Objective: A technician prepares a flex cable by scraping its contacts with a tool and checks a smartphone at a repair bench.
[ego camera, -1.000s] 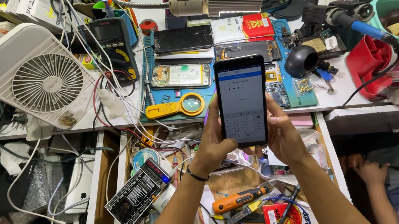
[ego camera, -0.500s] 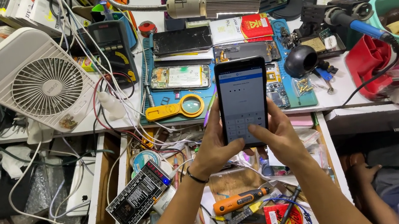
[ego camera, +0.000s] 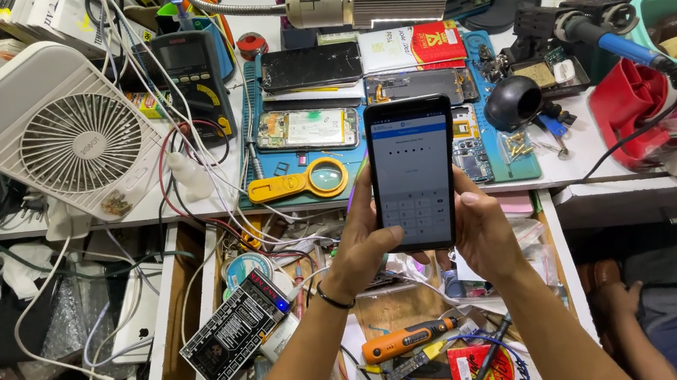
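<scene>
A black smartphone [ego camera: 414, 172] is held upright in front of me, its lit screen showing a keypad. My left hand [ego camera: 361, 246] grips its left edge and lower corner, a dark band on the wrist. My right hand [ego camera: 483, 231] cups its right edge from behind. Both hands hover over an open drawer [ego camera: 209, 287] full of tools, just in front of the workbench edge. Behind the phone lies a teal work mat [ego camera: 253, 131] with opened phones and a yellow magnifier [ego camera: 299, 183].
A white desk fan [ego camera: 52, 133] stands at left beside a multimeter [ego camera: 193, 76] and tangled cables. An orange electric screwdriver [ego camera: 408, 339] and a black test board [ego camera: 235, 330] lie in the drawer. A lamp head [ego camera: 370, 4], a red cloth [ego camera: 628, 101] and a green bowl [ego camera: 655, 4] are to the right.
The phone and both hands have shifted slightly lower and nearer to me; my grip is the same.
</scene>
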